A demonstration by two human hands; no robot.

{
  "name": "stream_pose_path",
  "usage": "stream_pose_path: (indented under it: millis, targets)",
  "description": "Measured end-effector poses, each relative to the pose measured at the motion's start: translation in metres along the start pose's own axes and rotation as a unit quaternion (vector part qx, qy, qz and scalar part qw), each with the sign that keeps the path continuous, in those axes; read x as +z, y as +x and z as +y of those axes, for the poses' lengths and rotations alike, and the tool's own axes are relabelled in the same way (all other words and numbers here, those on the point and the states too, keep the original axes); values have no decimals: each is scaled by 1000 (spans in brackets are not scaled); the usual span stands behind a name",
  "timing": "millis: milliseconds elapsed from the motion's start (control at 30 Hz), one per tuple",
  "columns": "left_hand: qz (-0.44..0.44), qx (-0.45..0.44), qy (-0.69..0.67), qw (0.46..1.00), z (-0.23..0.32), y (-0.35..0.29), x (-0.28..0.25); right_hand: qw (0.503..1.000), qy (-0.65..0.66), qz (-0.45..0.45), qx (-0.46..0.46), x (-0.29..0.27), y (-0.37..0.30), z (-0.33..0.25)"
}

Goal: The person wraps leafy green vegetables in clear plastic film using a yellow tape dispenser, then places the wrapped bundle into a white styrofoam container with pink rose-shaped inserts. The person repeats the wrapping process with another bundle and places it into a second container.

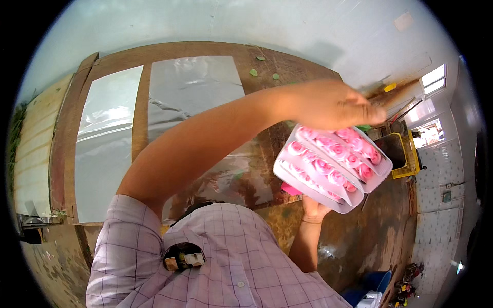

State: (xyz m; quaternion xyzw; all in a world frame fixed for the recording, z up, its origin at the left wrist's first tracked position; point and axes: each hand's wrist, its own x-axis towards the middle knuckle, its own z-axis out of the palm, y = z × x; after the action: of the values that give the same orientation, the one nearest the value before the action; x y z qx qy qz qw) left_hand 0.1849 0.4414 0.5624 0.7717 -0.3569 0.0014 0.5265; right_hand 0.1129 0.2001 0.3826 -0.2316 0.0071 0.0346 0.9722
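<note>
A bunch of pink roses, layered in rows between white cardboard sheets with ridged edges, is held up right of my body. From below, my right hand supports it, its fingers mostly hidden behind the cardboard. My left arm reaches across, and my left hand is at the bunch's far edge. That hand is smeared by motion, so its grip does not show. A bit of green shows just under it. Something bright pink sticks out at the bunch's lower left.
A brown wooden table carries clear plastic sheets and a few loose green leaves. Beyond its right side stands a yellow crate. A blue tub sits on the wet, stained floor at lower right. A pale wall runs behind the table.
</note>
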Motion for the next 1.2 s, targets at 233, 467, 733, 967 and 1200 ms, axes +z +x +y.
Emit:
stream_pose_path:
  millis: [233, 467, 733, 967, 1200]
  targets:
    - [149, -17, -151, 977, -32, -2, -1, 977, 119, -170, 37, 35, 2, 3]
    - [184, -108, -292, 932, -94, -54, 36, 972, 121, -198, 28, 34, 7, 11]
    - [190, -26, -260, 946, -78, -53, 30, 990, 81, -111, 42, 29, 6, 11]
    - [57, -19, -16, 998, -62, -25, 11, 990, -138, -18, 28, 1, 9, -22]
    - [69, -90, -202, 973, -74, -73, 17, 854, -495, -157, 37, 74, 41, -62]
